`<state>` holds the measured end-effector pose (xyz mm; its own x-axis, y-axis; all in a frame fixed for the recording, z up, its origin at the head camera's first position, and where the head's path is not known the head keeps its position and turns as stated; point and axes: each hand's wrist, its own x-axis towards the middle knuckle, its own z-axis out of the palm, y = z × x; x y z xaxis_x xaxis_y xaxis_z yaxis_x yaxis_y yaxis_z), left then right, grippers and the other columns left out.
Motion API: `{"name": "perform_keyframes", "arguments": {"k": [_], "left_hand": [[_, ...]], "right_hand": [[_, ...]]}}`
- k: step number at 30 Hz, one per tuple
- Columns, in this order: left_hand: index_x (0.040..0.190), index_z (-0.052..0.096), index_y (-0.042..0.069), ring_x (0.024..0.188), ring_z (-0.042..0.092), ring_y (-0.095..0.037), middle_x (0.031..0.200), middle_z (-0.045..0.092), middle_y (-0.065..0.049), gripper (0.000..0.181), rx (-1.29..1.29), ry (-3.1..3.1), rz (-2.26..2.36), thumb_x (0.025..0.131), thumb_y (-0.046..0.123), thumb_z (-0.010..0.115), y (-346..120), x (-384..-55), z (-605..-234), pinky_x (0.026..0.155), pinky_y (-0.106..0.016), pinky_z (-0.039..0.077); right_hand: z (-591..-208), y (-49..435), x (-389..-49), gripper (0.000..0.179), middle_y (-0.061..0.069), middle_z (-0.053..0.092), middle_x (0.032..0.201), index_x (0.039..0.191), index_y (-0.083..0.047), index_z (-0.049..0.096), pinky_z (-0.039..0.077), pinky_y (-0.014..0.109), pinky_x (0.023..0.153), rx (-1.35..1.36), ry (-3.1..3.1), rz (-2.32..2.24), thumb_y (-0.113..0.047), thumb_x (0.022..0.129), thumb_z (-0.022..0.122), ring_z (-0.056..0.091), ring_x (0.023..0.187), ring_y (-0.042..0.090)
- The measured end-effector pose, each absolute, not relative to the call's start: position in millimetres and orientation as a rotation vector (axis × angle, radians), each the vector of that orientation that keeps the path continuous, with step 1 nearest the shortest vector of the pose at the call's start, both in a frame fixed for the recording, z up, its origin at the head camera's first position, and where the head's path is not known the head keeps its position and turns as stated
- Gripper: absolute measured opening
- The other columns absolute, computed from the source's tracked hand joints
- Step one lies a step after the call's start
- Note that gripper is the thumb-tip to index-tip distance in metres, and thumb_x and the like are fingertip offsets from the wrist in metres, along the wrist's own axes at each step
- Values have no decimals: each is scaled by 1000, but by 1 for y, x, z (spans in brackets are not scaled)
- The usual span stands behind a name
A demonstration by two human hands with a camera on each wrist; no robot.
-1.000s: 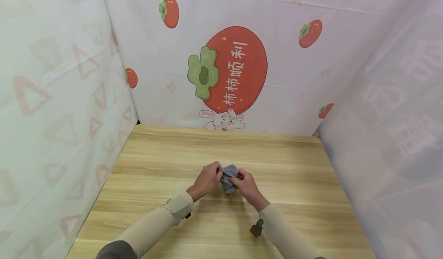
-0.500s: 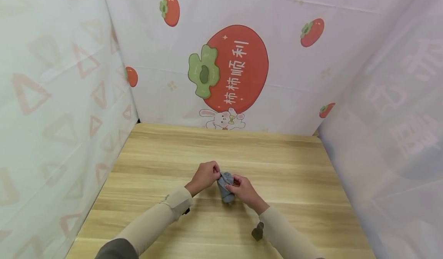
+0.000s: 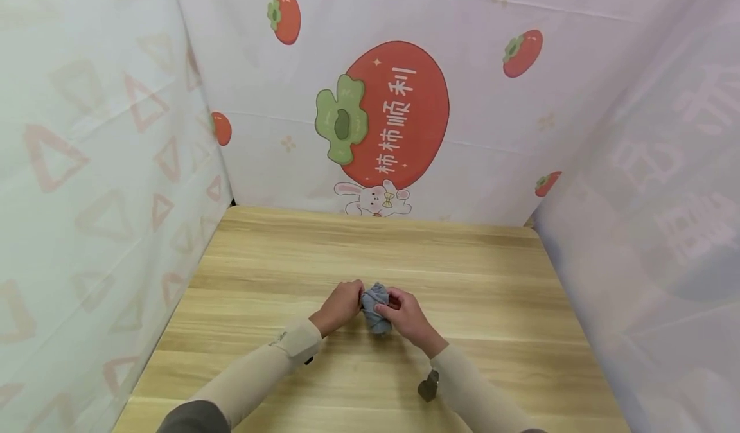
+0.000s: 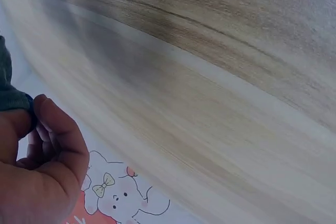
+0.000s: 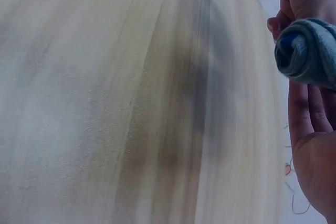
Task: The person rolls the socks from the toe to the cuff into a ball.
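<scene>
A small grey-blue cloth [image 3: 372, 320], rolled into a bundle, is held between both hands over the middle of the table. My left hand [image 3: 341, 306] pinches its left edge; in the left wrist view the thumb and index finger of the left hand [image 4: 44, 177] meet on the cloth [image 4: 10, 98]. From the right side, my right hand [image 3: 409, 318] grips it with the thumb on the front and the fingers behind. The right wrist view gives the spiral end of the rolled cloth [image 5: 307, 51], with a bit of bright blue inside. Whether the cloth touches the table is unclear.
The wood-grain table [image 3: 462, 259] spreads out around the hands. White printed sheets hang on its left, back [image 3: 260, 163] and right sides. A small dark piece [image 3: 428, 386] sits at the right sleeve's cuff.
The cloth has shifted slightly left and nearer, and looks more tightly bundled. My left hand has lowered from its upper left corner to its left side; the right hand keeps its grip.
</scene>
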<state>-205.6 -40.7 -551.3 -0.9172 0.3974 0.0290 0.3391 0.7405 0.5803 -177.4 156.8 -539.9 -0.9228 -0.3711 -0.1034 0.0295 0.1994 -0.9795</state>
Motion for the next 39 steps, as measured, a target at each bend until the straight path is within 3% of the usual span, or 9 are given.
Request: {"name": "perform_keyframes", "arguments": {"k": [7, 11, 16, 21, 25, 33, 39], "left_hand": [[86, 56, 7, 67, 50, -10, 76, 58, -2, 15, 632, 2950, 923, 89, 1, 69, -37, -204, -553, 58, -24, 44], [83, 50, 12, 63, 42, -8, 73, 48, 3, 23, 641, 3035, 919, 91, 9, 72, -35, -199, -551, 52, -22, 36], [78, 51, 14, 61, 39, -6, 69, 44, 6, 26, 726, 3091, 885, 91, 9, 73, -34, -192, -554, 51, -20, 33], [74, 52, 14, 62, 41, -6, 69, 47, 5, 25, 791, 3081, 964, 85, 3, 72, -31, -192, -554, 52, -19, 35], [74, 60, 11, 67, 49, -7, 73, 55, 4, 21, 813, 3061, 1062, 81, 0, 76, -31, -192, -550, 58, -20, 43], [78, 73, 12, 70, 51, -6, 76, 62, 2, 17, 903, 2948, 931, 94, 10, 70, -36, -196, -546, 63, -22, 45], [76, 75, 3, 56, 42, -3, 61, 53, 9, 29, 766, 2674, 1055, 100, 15, 64, -42, -202, -552, 57, -19, 37]], "right_hand": [[-552, 160, -180, 38, 9, 69, 112, 130, 9, 58, 56, 21, 82, -126, 2073, -1883, -14, 100, 64, 65, 97, 6], [-551, 157, -181, 38, 8, 68, 110, 129, 8, 58, 56, 22, 82, -30, 2069, -1993, -15, 99, 64, 64, 97, 8], [-550, 154, -184, 34, 11, 70, 111, 127, 8, 61, 56, 21, 80, 13, 2116, -2041, -10, 99, 65, 65, 95, 7], [-546, 152, -187, 34, 13, 71, 110, 126, 10, 61, 57, 21, 77, 60, 2121, -2080, -9, 98, 65, 66, 92, 7], [-544, 151, -188, 35, 12, 71, 110, 126, 10, 60, 57, 22, 76, 83, 2129, -2072, -11, 99, 65, 66, 92, 7], [-548, 153, -189, 33, 14, 70, 109, 125, 5, 64, 56, 21, 74, 59, 2201, -2000, -12, 97, 68, 66, 91, 9], [-553, 153, -186, 31, 15, 69, 113, 124, 1, 65, 56, 22, 74, 16, 2241, -1958, -13, 97, 69, 66, 92, 9]]}}
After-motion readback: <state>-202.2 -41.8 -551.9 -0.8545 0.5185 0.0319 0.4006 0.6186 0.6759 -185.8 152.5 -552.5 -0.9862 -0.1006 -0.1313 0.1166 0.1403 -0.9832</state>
